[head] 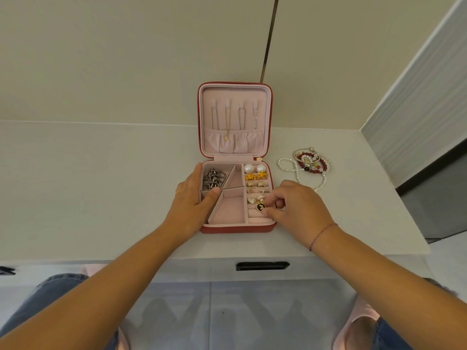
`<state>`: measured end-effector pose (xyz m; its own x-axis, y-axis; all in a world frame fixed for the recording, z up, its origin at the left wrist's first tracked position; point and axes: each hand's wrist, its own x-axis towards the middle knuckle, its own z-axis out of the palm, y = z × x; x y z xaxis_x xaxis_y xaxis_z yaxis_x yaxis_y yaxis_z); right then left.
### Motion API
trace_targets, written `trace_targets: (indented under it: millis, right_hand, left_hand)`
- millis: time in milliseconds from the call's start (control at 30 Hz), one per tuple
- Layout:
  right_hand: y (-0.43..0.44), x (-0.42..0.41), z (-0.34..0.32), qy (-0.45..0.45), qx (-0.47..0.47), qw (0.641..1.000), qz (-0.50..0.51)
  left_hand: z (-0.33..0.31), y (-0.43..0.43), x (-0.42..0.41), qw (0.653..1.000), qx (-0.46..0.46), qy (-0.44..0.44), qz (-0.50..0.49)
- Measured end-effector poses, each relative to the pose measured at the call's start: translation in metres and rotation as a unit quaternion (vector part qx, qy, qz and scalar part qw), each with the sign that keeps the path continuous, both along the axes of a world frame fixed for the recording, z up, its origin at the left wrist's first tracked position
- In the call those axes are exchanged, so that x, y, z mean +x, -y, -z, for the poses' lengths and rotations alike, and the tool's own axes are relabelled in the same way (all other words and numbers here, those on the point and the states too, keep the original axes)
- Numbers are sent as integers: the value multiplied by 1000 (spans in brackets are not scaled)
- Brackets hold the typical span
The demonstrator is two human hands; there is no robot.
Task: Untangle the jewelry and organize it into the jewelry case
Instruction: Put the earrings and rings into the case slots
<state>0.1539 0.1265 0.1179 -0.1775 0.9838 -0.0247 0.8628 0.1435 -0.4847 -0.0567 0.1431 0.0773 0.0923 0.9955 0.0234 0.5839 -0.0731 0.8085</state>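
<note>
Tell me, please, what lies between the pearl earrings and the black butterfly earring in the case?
In the head view, three pairs lie between the pearl earrings and the black butterfly earring: gold earrings, then cross earrings, then cream earrings.

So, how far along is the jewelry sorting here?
Done: thin chains hang in the lid, a chunky chain fills one compartment, earrings line the rolls. In hand: left hand steadies the case, right hand pinches a black earring. Left: tangled bracelets and pearl strand on the counter.
</note>
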Motion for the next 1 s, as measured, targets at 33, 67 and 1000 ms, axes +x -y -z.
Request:
trace_targets:
  millis: [33,67,1000]
  right_hand:
    - [0,-1,1,1,2,1000,-4]
    - [1,-3,2,2,4,1000,-7]
    - [-45,76,30,-66,120,977,161]
  left_hand:
    - [0,0,0,1000,0,-1,-1]
    - [-1,1,1,1000,-1,-2,-2]
    - [0,0,-2,1000,0,-8,10]
